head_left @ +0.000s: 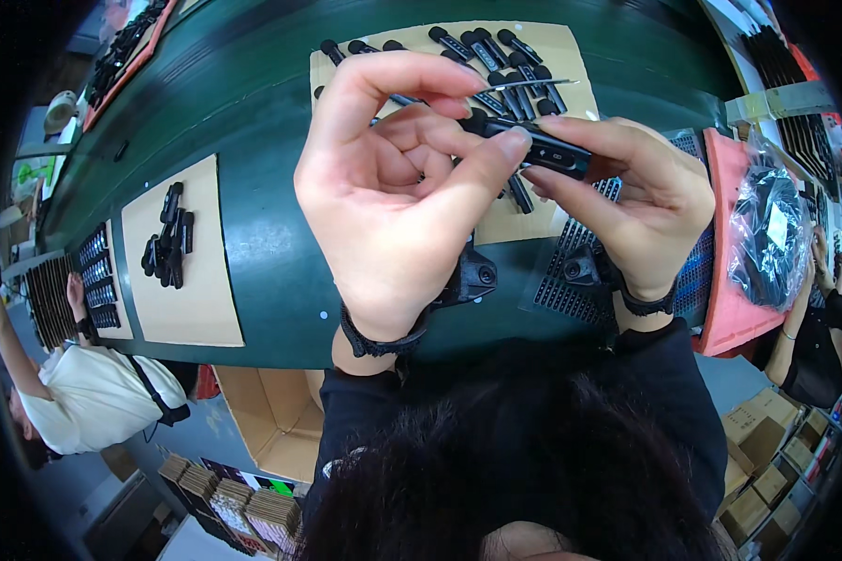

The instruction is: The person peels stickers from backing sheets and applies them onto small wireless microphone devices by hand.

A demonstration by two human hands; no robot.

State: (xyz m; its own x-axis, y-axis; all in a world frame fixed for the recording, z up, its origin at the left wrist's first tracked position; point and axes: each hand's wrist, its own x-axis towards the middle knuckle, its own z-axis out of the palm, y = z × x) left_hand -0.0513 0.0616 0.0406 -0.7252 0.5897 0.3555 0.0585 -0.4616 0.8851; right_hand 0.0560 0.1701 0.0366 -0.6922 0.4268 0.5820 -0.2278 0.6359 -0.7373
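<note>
A small black clip-on microphone (554, 151) with a dark rounded end is held up above the table. My right hand (641, 192) grips its right end between thumb and fingers. The thumb of my left hand (393, 178) presses on its left part, and the curled fingers close round the rounded end. At my left index fingertip a thin dark strip (538, 84) juts out to the right, narrowing to a point; its kind is unclear. Behind my hands, several similar black microphones (482, 51) lie on a cardboard sheet (571, 56).
On the left, another cardboard sheet (196, 309) bears a pile of black microphones (170, 238). Perforated trays (571, 280) lie beneath my right wrist. Further right, a clear bag of black parts (772, 238) rests on pink foam (716, 299). People work at both sides; an open carton (281, 411) stands below the table edge.
</note>
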